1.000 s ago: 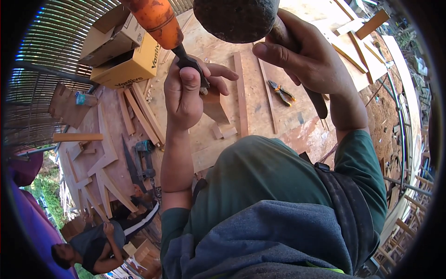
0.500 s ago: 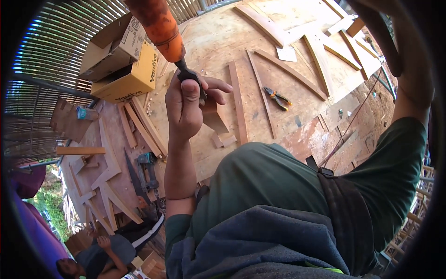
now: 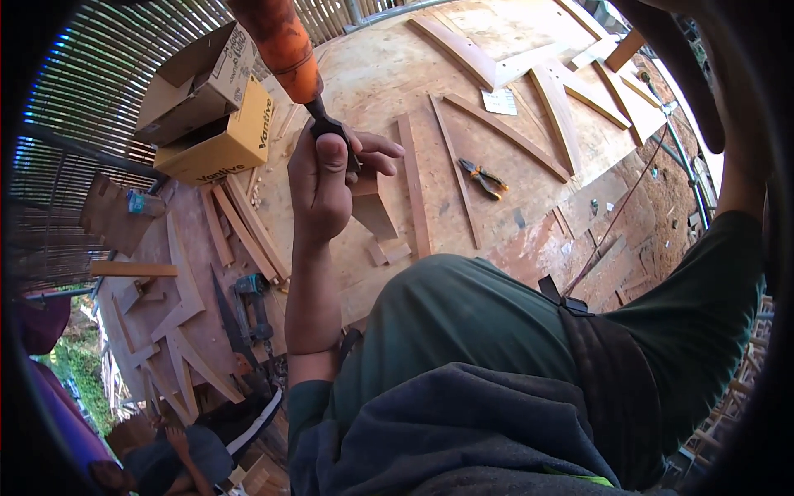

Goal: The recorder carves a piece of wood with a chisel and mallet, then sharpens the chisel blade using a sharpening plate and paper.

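My left hand [image 3: 327, 178] is closed round the lower, dark metal part of a chisel. The chisel's worn orange handle [image 3: 285, 54] rises toward the top edge, tilted left. Its tip is hidden behind my fingers, over a wooden block [image 3: 375, 213] that stands on the plywood. Small wood pieces [image 3: 389, 252] lie against the block's near end. My right hand [image 3: 682, 7] is raised at the top right and mostly cut off by the picture's edge. Beside that forearm hangs a long dark shape [image 3: 682, 78] with a rounded end, apparently in the hand; its kind is unclear.
Wooden strips [image 3: 413, 186] and pliers [image 3: 482, 178] lie on the plywood sheet [image 3: 356, 74]. Joined wooden frames [image 3: 554, 107] lie farther right. Cardboard boxes [image 3: 219, 140] are stacked at left, near a teal power tool [image 3: 252, 302] and a handsaw [image 3: 223, 310]. Another person [image 3: 178, 459] sits lower left.
The whole scene has shifted slightly left in the picture. My left hand keeps its hold on the chisel over the block, and my right arm stays raised.
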